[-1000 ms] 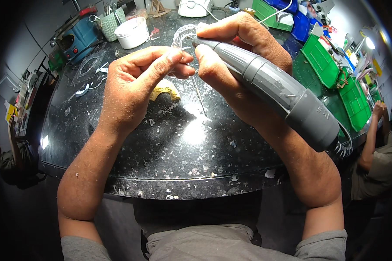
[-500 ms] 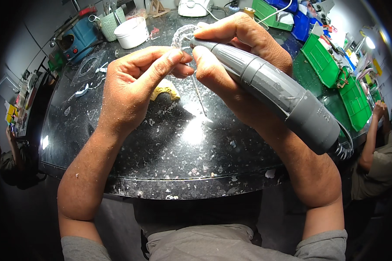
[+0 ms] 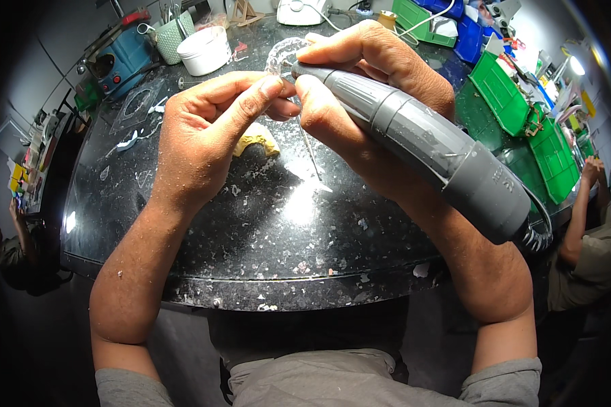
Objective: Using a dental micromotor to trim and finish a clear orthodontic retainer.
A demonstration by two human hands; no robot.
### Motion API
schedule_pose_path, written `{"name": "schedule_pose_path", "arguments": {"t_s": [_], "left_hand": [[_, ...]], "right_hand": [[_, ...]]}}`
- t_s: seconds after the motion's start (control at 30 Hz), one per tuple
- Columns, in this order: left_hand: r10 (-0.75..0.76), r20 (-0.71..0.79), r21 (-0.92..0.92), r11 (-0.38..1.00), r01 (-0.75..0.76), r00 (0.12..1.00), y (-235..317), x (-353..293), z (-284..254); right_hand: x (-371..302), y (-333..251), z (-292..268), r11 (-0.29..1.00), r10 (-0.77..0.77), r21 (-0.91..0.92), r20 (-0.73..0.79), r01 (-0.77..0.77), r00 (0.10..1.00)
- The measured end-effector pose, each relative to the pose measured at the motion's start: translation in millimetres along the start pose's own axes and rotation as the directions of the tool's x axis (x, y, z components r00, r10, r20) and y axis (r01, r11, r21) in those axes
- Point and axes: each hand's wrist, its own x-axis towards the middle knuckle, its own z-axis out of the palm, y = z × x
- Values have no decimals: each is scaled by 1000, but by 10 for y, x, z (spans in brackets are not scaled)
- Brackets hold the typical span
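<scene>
Between the thumb and fingers of my left hand is one end of a clear, arch-shaped dental aligner. My right hand is wrapped round a grey rotary handpiece, whose narrow nose points left at the aligner. Fingertips of the right hand are close to the aligner's far side; whether they touch it I cannot tell. The handpiece's tip is mostly hidden by my fingers. On the table below lies a yellow dental model, partly covered by my left hand. Beside it rests a thin metal tool.
White debris is scattered over the black table. A white tub, a green cup of tools and a blue machine stand at the far left. Green bins line the right side. Another person's hand shows at the far right.
Both hands, the aligner and the handpiece's nose have shifted very slightly left. The grip of each hand is the same.
</scene>
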Motion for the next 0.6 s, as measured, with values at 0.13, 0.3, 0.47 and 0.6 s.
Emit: {"name": "schedule_pose_path", "arguments": {"t_s": [0.13,0.3,0.47,0.6], "left_hand": [[7,-5,-4,1000,-7,1000,-11,-4,-7],[-3,-7,-12,1000,3,1000,-11,-10,-4],[-15,-7,7,1000,15,1000,-14,-5,-12],[-8,3,8,1000,8,1000,-4,7,-18]], "right_hand": [[-6,-13,8,999,36,-11,8,-36,999],[-10,-6,5,999,20,-33,13,-19,1000],[-4,-28,-14,999,48,-20,39,-48,998],[6,-35,-5,998,55,-26,24,-54,998]]}}
